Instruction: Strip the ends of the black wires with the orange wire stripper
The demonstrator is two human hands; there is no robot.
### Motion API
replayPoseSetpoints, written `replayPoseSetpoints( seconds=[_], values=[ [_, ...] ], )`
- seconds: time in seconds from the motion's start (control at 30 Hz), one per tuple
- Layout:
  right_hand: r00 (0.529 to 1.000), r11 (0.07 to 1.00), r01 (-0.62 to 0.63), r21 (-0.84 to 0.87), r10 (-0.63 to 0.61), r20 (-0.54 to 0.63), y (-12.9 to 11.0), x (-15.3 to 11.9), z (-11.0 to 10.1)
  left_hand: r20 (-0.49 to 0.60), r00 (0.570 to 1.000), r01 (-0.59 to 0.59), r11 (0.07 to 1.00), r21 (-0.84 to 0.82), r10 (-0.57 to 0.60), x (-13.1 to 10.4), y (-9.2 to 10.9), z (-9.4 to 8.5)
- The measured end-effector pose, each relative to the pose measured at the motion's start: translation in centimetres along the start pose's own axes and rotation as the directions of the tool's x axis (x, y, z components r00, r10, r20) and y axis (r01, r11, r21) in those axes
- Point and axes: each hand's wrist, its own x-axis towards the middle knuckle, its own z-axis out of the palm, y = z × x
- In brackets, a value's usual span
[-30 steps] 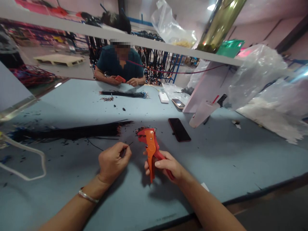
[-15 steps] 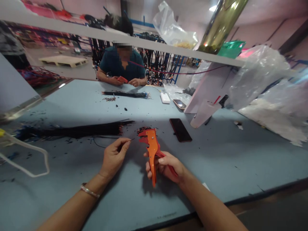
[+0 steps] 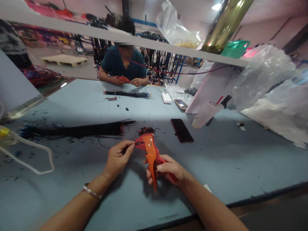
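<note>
My left hand (image 3: 119,157) pinches a thin black wire (image 3: 103,146) between thumb and fingertips, close to its end. That end reaches the jaws of an orange and red wire stripper (image 3: 151,152). Wrapped round the stripper's handles is my right hand (image 3: 166,168), holding the tool upright with its jaws toward the left. A long bundle of black wires (image 3: 79,131) lies behind my left hand. Just beyond the stripper's head is a small pile of cut insulation bits (image 3: 146,130).
A dark phone (image 3: 182,130) lies right of the stripper; a plastic cup (image 3: 207,114) leans behind it. Across the table a person (image 3: 124,64) holds a red tool beside another wire bundle (image 3: 127,94). A white cable loop (image 3: 45,160) is at left, plastic bags (image 3: 269,80) at right.
My left hand has moved slightly right, bringing the wire end into the stripper's jaws. The stripper's head has dipped a little toward the wire, still in my right hand.
</note>
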Motion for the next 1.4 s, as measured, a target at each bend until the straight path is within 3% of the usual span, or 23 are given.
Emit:
replayPoseSetpoints(
  seconds=[0.5,0.87,1.4],
  values=[
    [0.999,0.999,0.015,-0.043,-0.016,-0.038,-0.28,0.04,0.16,0.001,0.994,-0.11,0.994,-0.027,0.11,-0.13,-0.43,0.0],
    [0.999,0.993,0.042,-0.109,-0.04,0.021,-0.48,-0.14,0.15,-0.003,0.988,-0.153,0.986,-0.059,0.153,-0.53,-0.51,0.0],
    [0.998,0.99,0.064,-0.124,-0.065,-0.008,0.0,0.0,0.44,-0.035,0.987,-0.158,0.985,-0.066,0.156,-0.64,0.17,-0.19]
  ],
)
